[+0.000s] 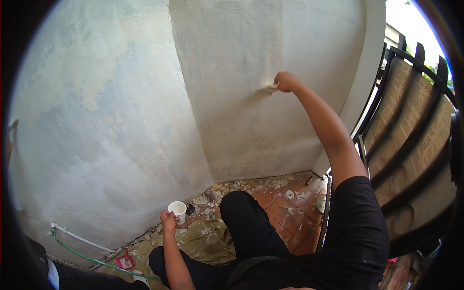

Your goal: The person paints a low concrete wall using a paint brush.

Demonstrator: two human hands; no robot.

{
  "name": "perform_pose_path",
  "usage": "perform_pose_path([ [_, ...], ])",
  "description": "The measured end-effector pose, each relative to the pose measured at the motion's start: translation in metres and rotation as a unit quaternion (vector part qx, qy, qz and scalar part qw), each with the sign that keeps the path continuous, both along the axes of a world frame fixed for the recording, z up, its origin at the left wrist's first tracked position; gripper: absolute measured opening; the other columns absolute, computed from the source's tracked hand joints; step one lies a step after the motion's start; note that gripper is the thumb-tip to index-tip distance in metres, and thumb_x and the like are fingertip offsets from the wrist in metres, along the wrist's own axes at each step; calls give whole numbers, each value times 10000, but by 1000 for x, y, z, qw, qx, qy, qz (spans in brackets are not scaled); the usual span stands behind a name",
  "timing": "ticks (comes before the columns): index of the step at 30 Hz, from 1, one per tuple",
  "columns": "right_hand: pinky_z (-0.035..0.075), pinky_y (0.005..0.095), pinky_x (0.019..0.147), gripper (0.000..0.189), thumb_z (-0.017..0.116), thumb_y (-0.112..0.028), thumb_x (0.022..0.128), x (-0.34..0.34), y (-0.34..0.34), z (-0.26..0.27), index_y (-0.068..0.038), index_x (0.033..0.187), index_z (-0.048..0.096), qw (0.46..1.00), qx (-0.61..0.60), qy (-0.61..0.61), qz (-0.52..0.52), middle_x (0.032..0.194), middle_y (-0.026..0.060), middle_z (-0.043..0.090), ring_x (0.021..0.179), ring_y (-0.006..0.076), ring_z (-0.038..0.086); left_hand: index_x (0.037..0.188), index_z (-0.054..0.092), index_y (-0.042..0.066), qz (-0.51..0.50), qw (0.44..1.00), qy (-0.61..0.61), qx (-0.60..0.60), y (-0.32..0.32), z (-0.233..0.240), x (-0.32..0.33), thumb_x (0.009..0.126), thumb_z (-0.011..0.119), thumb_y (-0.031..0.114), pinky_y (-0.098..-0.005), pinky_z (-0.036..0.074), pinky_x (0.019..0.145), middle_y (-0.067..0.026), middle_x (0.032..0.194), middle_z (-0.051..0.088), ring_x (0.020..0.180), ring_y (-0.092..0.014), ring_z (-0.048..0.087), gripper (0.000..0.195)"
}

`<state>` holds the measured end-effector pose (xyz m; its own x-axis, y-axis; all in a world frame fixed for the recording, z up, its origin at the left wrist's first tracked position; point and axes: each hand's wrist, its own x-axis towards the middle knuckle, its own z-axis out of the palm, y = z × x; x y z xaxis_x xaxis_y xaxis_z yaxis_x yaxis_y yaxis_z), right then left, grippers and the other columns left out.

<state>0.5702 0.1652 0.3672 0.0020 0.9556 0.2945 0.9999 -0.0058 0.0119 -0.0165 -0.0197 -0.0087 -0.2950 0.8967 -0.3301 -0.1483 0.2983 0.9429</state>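
Note:
My right hand is raised against the wall, gripping a paintbrush whose bristles are blurred and point left at the grey plaster wall. Low in front of me, my left hand holds a white plastic cup by its rim. Pale, whitish liquid shows inside the cup. A vertical edge splits the wall into a lighter, patchy left section and a greyer right one. Right of the brush the surface looks paler.
A black metal gate stands at my right. Paint flakes litter the terracotta tiles and a drop cloth. Lower left are a green hose, a white pipe, a pink tray and another person's dark-clothed leg.

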Motion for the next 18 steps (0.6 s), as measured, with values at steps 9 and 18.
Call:
perform_pose_path([
  [9, 498, 405, 692, 279, 476, -101, 794, -31, -37, 136, -139, 1026, 627, 954, 293, -20, -67, 944, 152, 631, 835, 301, 619, 811, 398, 82, 14, 1000, 8, 1, 2, -3, -5, 857, 491, 52, -286, 481, 481, -57, 684, 488, 551, -139, 497, 108],
  [18, 513, 408, 596, 191, 453, -59, 815, -31, -33, -55, -48, 996, 514, 971, 212, -94, -48, 802, 154, 598, 705, 323, 629, 824, 407, 69, 10, 1000, 2, 14, 5, 1, 2, 865, 490, 59, -273, 483, 461, -62, 681, 505, 534, -139, 508, 93],
])
